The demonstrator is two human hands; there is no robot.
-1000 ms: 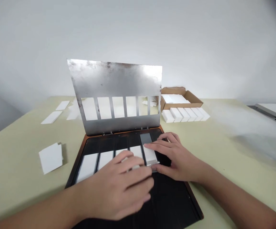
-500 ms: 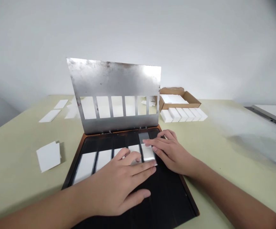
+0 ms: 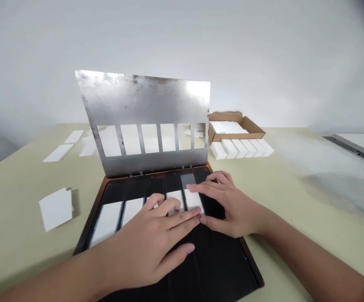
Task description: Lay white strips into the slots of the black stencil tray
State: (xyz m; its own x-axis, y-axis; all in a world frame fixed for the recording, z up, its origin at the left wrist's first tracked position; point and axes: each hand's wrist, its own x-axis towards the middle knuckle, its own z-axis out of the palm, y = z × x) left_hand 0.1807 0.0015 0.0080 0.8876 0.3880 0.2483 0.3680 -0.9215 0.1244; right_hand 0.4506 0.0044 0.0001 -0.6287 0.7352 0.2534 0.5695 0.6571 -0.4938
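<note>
A black fixture board (image 3: 182, 272) with an orange-brown edge lies on the table, its hinged metal frame (image 3: 144, 100) standing up at the back. White rectangular pieces (image 3: 108, 220) sit side by side in its slots. My left hand (image 3: 156, 239) reaches across several of them, partly covering them, with fingertips resting on the lower end of the rightmost white piece (image 3: 193, 199). The thumb is held apart from the fingers. On that same piece, my right hand (image 3: 229, 205) has its index fingertip at the upper end and its thumb by the lower right corner. A grey strip (image 3: 187, 180) shows just above this piece.
Behind the frame at the right, a cardboard box (image 3: 254, 131) contains white pieces. In front of it stands a row of white blocks (image 3: 232, 149). Loose white sheets (image 3: 56, 208) lie at the left, with more white strips (image 3: 58, 153) farther back.
The rightmost white piece, tilted up at its near end before, now lies flat in line with the others. My right thumb has moved down to its lower corner; my left fingertips followed it down.
</note>
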